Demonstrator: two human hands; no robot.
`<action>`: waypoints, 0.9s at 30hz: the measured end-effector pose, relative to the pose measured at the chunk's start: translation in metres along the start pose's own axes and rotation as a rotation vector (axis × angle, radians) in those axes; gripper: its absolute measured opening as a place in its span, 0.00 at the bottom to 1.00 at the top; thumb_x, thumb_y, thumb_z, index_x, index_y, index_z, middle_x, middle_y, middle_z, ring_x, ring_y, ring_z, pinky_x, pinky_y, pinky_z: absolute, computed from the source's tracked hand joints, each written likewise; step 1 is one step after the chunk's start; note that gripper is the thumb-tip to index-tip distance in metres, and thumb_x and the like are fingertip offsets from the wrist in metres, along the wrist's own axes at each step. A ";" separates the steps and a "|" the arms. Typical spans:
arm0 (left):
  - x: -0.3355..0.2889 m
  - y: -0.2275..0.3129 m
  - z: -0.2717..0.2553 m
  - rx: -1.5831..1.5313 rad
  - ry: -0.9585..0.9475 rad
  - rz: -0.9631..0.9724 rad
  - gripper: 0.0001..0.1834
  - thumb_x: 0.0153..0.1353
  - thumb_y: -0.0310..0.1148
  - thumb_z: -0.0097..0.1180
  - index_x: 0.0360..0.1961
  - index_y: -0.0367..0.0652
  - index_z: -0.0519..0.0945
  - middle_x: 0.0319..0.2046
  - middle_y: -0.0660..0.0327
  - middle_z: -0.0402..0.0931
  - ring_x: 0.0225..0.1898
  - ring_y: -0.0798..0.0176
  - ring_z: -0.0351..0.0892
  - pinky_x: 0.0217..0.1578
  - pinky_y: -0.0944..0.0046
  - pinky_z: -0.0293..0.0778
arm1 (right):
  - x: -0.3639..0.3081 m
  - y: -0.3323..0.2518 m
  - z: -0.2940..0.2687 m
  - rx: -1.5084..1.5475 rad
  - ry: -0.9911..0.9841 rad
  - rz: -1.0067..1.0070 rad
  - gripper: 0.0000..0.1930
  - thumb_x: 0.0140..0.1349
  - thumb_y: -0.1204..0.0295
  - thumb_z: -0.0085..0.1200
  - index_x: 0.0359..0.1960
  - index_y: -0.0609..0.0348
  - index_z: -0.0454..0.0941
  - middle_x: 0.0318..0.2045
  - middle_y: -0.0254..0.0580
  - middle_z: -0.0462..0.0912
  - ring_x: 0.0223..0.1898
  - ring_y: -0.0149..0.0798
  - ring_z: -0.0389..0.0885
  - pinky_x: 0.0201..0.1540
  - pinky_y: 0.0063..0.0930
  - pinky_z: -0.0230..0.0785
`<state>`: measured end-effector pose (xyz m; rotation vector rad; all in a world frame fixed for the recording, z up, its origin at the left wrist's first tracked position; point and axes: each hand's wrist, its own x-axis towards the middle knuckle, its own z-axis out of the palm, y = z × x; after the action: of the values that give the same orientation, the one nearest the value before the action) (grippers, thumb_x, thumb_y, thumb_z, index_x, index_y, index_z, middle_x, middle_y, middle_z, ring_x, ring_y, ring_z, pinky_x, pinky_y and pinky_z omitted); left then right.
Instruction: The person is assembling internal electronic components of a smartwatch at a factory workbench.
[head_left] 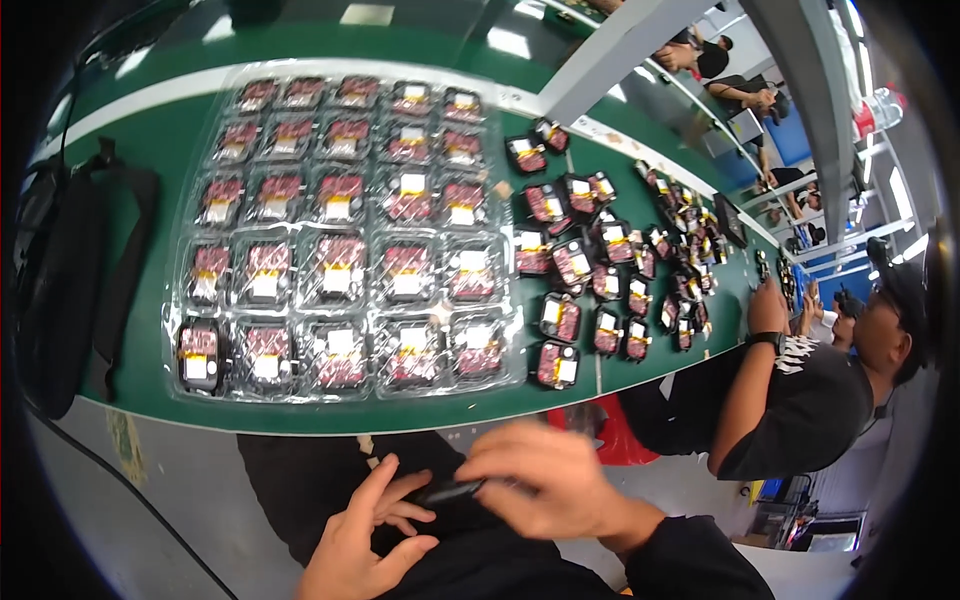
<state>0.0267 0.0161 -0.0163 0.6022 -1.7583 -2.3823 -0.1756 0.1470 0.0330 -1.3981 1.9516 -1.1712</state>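
Note:
My left hand (358, 545) is low in front of the table, palm up with its fingers spread. Close beside it, my right hand (548, 487) pinches a small black elongated object (450, 493); its kind cannot be made out against my dark clothes. The object's left end lies near my left fingers. Beyond my hands, clear plastic blister trays (372, 398) lie on the green table. Their pockets hold rows of small boxy black units (338, 268) with reddish faces and white and yellow labels. At the front left corner, one black unit (200, 357) looks uncovered by plastic.
More loose units (570, 262) are scattered right of the trays. A black bag with straps (75, 270) lies at the left. A co-worker in black (800, 400) sits at the right, reaching onto the table. A grey post (620, 60) rises behind. A cable (130, 500) hangs at lower left.

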 end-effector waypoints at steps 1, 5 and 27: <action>-0.001 -0.002 -0.001 0.004 -0.005 0.012 0.39 0.64 0.20 0.63 0.74 0.37 0.61 0.62 0.45 0.76 0.49 0.58 0.85 0.49 0.62 0.79 | 0.008 -0.007 -0.016 -0.062 0.058 0.052 0.13 0.54 0.82 0.66 0.42 0.60 0.84 0.38 0.44 0.85 0.35 0.42 0.86 0.33 0.33 0.78; 0.004 -0.019 -0.003 0.036 -0.076 0.061 0.44 0.64 0.20 0.63 0.77 0.39 0.54 0.63 0.45 0.75 0.48 0.60 0.84 0.47 0.65 0.79 | 0.028 0.010 -0.061 -0.323 0.568 0.213 0.13 0.56 0.82 0.66 0.43 0.62 0.82 0.31 0.35 0.83 0.18 0.20 0.64 0.19 0.21 0.53; 0.016 -0.030 0.000 0.243 -0.077 0.036 0.34 0.65 0.22 0.62 0.72 0.39 0.66 0.57 0.50 0.81 0.43 0.63 0.84 0.40 0.67 0.78 | 0.033 0.108 -0.192 -0.855 0.568 0.500 0.28 0.55 0.71 0.68 0.59 0.65 0.78 0.42 0.52 0.85 0.44 0.52 0.84 0.51 0.38 0.75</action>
<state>0.0159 0.0202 -0.0482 0.5066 -2.0920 -2.2132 -0.3918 0.2001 0.0464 -0.8056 3.2020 -0.5142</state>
